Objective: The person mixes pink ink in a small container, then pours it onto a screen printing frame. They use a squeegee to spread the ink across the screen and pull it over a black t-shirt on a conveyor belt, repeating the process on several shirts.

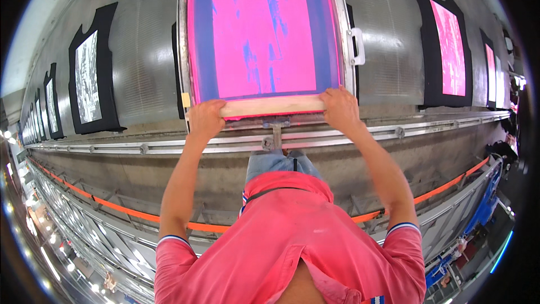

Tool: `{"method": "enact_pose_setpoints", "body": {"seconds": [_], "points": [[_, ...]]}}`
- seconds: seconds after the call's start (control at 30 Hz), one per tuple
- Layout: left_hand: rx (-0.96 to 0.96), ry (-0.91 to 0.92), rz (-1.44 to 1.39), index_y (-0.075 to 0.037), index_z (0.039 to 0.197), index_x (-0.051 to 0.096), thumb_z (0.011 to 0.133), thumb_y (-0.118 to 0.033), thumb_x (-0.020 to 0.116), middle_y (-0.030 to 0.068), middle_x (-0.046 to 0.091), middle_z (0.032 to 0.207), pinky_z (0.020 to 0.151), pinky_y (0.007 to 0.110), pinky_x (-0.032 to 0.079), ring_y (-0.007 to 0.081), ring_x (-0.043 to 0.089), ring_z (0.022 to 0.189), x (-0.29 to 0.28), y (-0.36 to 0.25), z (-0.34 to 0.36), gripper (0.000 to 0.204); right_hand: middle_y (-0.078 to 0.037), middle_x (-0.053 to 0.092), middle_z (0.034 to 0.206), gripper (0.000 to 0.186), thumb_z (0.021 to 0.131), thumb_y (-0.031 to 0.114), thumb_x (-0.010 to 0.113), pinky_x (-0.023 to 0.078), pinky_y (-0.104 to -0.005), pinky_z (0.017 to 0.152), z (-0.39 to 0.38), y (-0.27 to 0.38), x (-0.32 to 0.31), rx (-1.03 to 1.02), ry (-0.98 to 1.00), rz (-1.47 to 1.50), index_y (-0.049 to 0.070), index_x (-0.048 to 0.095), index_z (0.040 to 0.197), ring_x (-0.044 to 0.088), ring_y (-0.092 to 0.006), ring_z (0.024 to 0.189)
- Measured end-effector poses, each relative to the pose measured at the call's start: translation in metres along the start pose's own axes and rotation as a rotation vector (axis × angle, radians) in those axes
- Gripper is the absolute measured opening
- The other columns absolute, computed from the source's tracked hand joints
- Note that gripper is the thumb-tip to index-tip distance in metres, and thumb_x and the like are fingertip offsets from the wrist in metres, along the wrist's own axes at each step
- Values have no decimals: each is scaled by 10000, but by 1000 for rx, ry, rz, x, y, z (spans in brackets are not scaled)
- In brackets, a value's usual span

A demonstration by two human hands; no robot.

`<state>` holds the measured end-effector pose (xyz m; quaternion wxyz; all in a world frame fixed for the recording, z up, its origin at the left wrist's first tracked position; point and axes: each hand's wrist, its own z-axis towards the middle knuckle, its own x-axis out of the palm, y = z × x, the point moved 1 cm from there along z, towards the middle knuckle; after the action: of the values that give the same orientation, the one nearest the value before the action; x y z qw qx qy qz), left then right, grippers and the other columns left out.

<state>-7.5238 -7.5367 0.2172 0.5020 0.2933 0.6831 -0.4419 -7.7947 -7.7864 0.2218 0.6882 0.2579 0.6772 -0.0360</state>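
Both my hands grip a long wooden squeegee (274, 107) at the near end of a screen-printing frame (183, 39). My left hand (206, 118) is closed around its left end, my right hand (340, 110) around its right end. Pink ink shows along the squeegee's lower edge. Beyond it, the screen mesh (264, 34) carries a large pink inked area with blue patches and blue borders. A white handle (357, 47) is fixed on the frame's right side. Dark fabric peeks out on both sides beneath the frame.
On the long grey table lie black sleeveless shirts: one with a white print (87, 79) at left, one with a pink print (448, 48) at right, several more beyond. A metal rail (230, 147) runs along the table's near edge. An orange bar (208, 227) passes behind me.
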Motion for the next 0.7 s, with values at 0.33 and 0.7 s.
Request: {"method": "enact_pose_setpoints", "body": {"seconds": [0.33,0.7], "points": [[-84,18,193,-234,967,750,719,-174,625,138,690,792,689,456,541,326,678,754,-51,73,273,284,-108,650,828,224,702,83,578,530,-445,679,261,-113,-39,-42,-47,-183,99,676,902,653,-324,777],[-22,-64,290,-182,920,754,676,-201,640,165,681,758,678,453,541,342,678,749,-77,123,451,270,-109,688,950,222,784,172,595,526,-481,767,433,-187,-58,60,-46,-239,126,670,989,658,-335,919]]}}
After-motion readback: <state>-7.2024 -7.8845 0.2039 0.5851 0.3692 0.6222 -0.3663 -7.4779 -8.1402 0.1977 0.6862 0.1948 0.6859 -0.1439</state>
